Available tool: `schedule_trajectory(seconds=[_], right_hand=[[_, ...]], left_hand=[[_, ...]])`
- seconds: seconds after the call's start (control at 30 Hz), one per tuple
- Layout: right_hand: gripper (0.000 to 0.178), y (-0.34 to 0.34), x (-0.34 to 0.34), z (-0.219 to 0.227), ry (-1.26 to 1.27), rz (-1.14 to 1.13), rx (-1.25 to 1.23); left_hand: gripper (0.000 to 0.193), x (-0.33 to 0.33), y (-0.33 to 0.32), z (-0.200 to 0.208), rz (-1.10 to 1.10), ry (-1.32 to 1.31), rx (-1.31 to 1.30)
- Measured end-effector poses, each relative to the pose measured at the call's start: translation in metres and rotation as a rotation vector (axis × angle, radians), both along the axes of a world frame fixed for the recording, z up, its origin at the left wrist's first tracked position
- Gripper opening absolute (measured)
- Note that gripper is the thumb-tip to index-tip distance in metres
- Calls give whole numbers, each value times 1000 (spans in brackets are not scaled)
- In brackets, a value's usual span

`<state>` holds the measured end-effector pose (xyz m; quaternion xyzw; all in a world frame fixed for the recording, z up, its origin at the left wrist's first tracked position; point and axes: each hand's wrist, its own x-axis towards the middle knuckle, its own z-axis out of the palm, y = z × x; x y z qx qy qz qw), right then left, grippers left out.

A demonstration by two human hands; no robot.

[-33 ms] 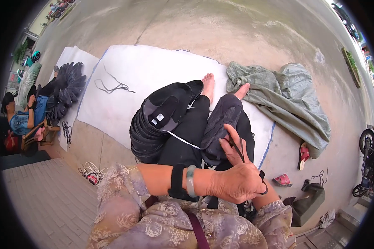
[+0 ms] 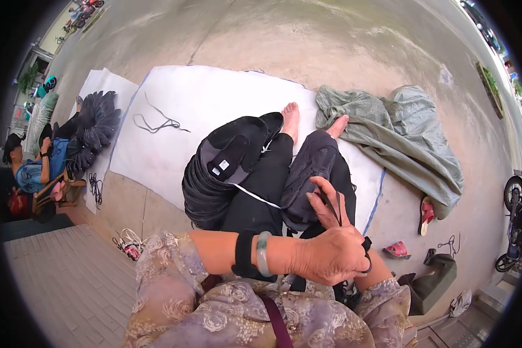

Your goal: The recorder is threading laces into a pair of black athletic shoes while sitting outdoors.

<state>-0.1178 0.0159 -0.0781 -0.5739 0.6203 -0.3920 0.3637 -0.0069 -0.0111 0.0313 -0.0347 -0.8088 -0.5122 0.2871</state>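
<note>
Keeping nearly the same pose as a moment ago, your hands show no clear change, so the work looks no further along. Your left hand is closed on the dark cord, which runs up by your right hand, beside the dark mesh piece; there, thumb and index stand parted, other fingers too hidden to tell.

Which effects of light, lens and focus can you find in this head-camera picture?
Head view: black corners and a bowed grey slatted floor show fisheye distortion; head view: light looks soft and diffuse, with the white sheet bright and almost without detail; head view: the left hand looks fairly sharp, while the motorcycle near the right rim looks softer.
</note>
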Motion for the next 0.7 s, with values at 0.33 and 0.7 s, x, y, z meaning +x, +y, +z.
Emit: schedule_trajectory(seconds=[0.33,0.7], right_hand=[[12,135,-116,-7,385,-54,191],[20,121,-145,-36,795,-175,171]], left_hand=[[15,102,-52,-9,95,-549,-21],[18,188,-124,-66,768,-1303,-663]])
